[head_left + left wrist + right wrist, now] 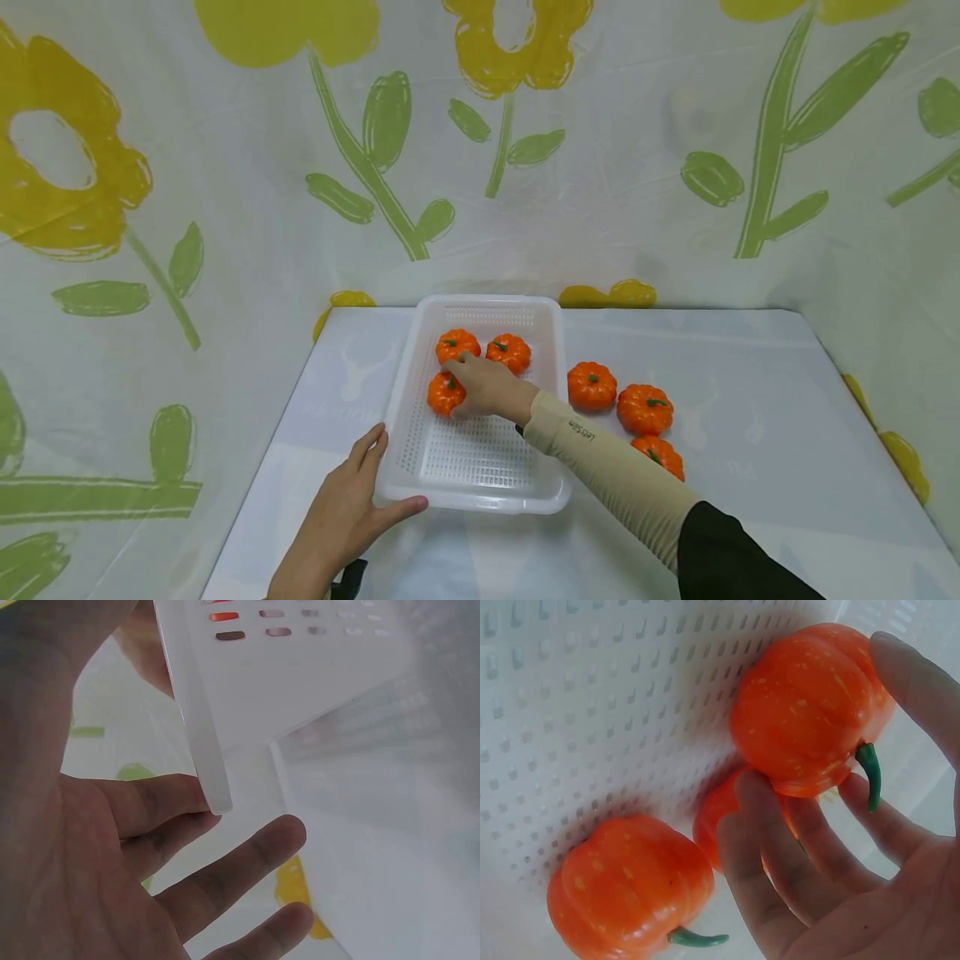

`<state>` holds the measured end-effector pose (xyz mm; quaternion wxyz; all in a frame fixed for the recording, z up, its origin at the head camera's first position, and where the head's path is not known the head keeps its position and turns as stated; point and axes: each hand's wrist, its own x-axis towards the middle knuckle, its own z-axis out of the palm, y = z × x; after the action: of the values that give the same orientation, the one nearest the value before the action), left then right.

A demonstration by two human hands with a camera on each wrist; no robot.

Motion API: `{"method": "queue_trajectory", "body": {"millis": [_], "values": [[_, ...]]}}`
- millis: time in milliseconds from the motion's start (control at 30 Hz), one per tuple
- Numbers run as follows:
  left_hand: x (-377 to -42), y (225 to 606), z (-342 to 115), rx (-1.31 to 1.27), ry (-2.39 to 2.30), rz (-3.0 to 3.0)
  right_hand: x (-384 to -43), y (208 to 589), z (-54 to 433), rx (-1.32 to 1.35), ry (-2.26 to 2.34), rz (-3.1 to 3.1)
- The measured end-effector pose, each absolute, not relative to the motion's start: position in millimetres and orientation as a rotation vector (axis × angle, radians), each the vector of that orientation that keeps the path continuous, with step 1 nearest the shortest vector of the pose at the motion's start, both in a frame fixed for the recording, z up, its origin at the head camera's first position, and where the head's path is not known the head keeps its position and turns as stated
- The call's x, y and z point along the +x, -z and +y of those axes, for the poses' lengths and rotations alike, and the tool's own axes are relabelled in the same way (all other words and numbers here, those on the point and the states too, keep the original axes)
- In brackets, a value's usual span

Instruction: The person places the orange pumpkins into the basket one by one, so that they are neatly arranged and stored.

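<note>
A white perforated plastic basket (480, 492) stands on the table with three small orange toy pumpkins in it. My right hand (487, 387) reaches over its right side and grips the front-left pumpkin (442, 397), thumb on one side and fingers on the other in the right wrist view. Just beyond that hand lie the back-left pumpkin (456, 340) and the back-right pumpkin (510, 353). At the basket's near left corner, my left hand (348, 504) has its fingers spread. Its fingertips touch the basket rim (204, 765) in the left wrist view.
Right of the basket, three more pumpkins sit on the white table (780, 442): one pumpkin (592, 387) close to the rim, another pumpkin (645, 409) beside it, and a third pumpkin (663, 457) partly behind my right sleeve. A flower-patterned curtain (622, 167) surrounds the table.
</note>
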<state>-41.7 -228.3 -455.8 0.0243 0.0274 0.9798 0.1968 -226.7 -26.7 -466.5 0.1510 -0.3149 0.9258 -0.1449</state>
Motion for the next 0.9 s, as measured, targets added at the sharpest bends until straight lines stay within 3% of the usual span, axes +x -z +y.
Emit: {"method": "queue_trajectory", "body": {"millis": [467, 900], "values": [[-41.2, 458.5, -228.0, 0.079, -0.615, 3.034, -223.9, 446.5, -17.4, -0.927, 0.513, 2.672], [-42.8, 458.0, -227.2, 0.051, -0.596, 3.016, -205.4, 409.8, 28.7, -0.98, 0.792, 2.786]]}}
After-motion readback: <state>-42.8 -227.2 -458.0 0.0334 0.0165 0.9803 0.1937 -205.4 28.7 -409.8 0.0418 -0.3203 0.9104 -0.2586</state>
